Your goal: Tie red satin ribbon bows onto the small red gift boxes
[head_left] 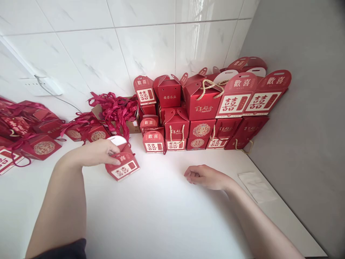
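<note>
My left hand (104, 153) grips a small red gift box (124, 169) by its rounded top flap, left of the middle. The box is tilted, with a white panel and red lettering on its front. My right hand (201, 176) rests over the white table (161, 216) with its fingers curled in; nothing shows between them. Beyond it stand stacked red boxes, among them one with gold rope handles (201, 104) and a small one (153, 142) at the lower left of the stack.
At the left lie red boxes with ribbons (43, 146). A cardboard box (129, 126) holds tangled dark red ribbons (115, 108). White paper (257, 187) lies at the right beside a grey panel (302, 126). A cable runs from a white socket (45, 87) by the tiled wall.
</note>
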Available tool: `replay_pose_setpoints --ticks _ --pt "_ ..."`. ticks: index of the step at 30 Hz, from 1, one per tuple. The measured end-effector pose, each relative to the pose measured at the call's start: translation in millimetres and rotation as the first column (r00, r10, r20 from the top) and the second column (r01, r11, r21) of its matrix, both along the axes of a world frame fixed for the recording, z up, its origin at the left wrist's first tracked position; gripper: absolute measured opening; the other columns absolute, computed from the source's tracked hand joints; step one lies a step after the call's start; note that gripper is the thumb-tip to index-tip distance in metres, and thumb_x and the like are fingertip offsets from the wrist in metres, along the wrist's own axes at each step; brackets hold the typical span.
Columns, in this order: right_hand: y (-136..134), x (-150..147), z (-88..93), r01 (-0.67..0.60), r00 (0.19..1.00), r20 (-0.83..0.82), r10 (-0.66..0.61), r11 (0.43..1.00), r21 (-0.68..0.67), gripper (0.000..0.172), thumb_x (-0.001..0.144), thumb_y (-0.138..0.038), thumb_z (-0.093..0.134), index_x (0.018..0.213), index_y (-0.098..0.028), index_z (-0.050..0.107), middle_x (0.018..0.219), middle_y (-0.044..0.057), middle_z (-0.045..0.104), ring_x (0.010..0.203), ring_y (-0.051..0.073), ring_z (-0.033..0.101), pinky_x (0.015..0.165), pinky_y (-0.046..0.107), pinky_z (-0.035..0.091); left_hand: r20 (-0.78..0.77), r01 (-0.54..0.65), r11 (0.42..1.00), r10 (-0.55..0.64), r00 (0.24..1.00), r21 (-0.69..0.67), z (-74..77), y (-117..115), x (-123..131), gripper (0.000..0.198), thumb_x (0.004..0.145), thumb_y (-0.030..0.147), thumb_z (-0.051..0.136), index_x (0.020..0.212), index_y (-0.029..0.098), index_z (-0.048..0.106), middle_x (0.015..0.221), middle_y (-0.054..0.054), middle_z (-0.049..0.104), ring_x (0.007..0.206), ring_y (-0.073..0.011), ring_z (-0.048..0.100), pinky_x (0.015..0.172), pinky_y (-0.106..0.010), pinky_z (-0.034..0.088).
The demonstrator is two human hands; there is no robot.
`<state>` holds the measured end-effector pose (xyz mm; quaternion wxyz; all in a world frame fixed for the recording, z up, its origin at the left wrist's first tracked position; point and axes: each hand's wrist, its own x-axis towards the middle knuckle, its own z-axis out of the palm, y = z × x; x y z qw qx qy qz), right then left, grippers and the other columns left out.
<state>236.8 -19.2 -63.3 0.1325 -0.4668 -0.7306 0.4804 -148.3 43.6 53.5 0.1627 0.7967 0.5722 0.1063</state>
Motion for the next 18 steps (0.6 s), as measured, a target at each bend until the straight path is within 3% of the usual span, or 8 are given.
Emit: replay_pose_setpoints --ticks 1,3,6,9,11,14,16,18 --pt "0 0 0.6 0.0 1.0 0.005 0.0 1.0 0.007 0.025 0.09 -0.035 0.052 0.105 -0.022 0.067 0.089 0.004 0.069 0.081 0.019 0.063 0.072 0.029 0.047 -0.033 0.109 0.983 -0.115 0.993 -0.15 4.7 -6 7 0.034 0.073 0.047 0.064 0.054 0.02 0.061 0.05 0.0 0.056 0.044 -0.0144 0.048 0.043 -0.026 0.031" --pt "0 0 1.8 0.004 1.0 0.009 -0.004 1.0 0.023 0.025 0.09 -0.036 0.052 0.105 -0.023 0.067 0.088 0.004 0.069 0.08 0.019 0.063 0.071 0.029 0.047 -0.074 0.271 0.912 -0.306 0.949 -0.307 15.9 -16 27 0.035 0.078 0.045 0.064 0.055 0.019 0.06 0.053 0.0 0.057 0.047 -0.0145 0.052 0.044 -0.025 0.034" --pt "0 -2 4.5 0.046 0.999 -0.02 -0.044 0.997 0.069 0.023 0.091 -0.035 0.052 0.101 -0.021 0.067 0.087 0.004 0.069 0.078 0.019 0.062 0.069 0.029 0.047 -0.024 0.426 0.867 -0.447 0.894 -0.257 29.5 -28 61 0.026 0.087 0.04 0.057 0.077 0.023 0.074 0.063 0.0 0.066 0.053 -0.0144 0.059 0.048 -0.023 0.04" --pt "1 -4 10.6 0.208 0.976 -0.109 -0.189 0.958 0.196 0.025 0.095 -0.038 0.047 0.096 -0.02 0.064 0.085 0.004 0.068 0.077 0.018 0.061 0.07 0.029 0.046 0.151 0.514 0.819 -0.491 0.858 -0.254 32.6 -39 84 0.027 0.088 0.037 0.059 0.111 0.032 0.072 0.099 -0.001 0.075 0.082 -0.0179 0.07 0.064 -0.022 0.054" --pt "0 -5 16.1 0.35 0.933 -0.199 -0.299 0.885 0.307 0.027 0.097 -0.041 0.044 0.093 -0.02 0.06 0.085 0.003 0.067 0.077 0.018 0.06 0.07 0.029 0.045 0.205 0.528 0.824 -0.491 0.847 -0.205 28.5 -42 91 0.027 0.09 0.036 0.059 0.114 0.031 0.071 0.112 -0.002 0.073 0.097 -0.0189 0.069 0.076 -0.025 0.056" --pt "-4 -4 24.5 0.518 0.854 -0.334 -0.399 0.72 0.462 0.025 0.098 -0.04 0.045 0.089 -0.021 0.057 0.088 0.004 0.065 0.078 0.017 0.059 0.072 0.029 0.045 0.204 0.485 0.873 -0.466 0.861 -0.053 14.3 -38 96 0.027 0.094 0.034 0.053 0.115 0.028 0.069 0.12 -0.003 0.07 0.108 -0.02 0.065 0.087 -0.029 0.055" --pt "-7 -4 28.7 0.535 0.845 -0.379 -0.377 0.608 0.587 0.017 0.097 -0.036 0.049 0.093 -0.021 0.057 0.092 0.005 0.065 0.084 0.019 0.058 0.077 0.031 0.045 0.19 0.483 0.875 -0.477 0.858 0.018 2.2 -32 101 0.03 0.096 0.032 0.05 0.121 0.028 0.065 0.128 -0.003 0.065 0.116 -0.0202 0.06 0.096 -0.033 0.052" --pt "-9 -4 30.6 0.459 0.888 -0.357 -0.289 0.545 0.702 0.012 0.095 -0.03 0.053 0.102 -0.021 0.057 0.102 0.008 0.064 0.097 0.022 0.058 0.086 0.035 0.046 0.176 0.507 0.861 -0.507 0.844 0.048 -8.7 -27 107 0.033 0.099 0.028 0.043 0.126 0.029 0.062 0.134 -0.002 0.061 0.123 -0.0193 0.056 0.103 -0.035 0.047"
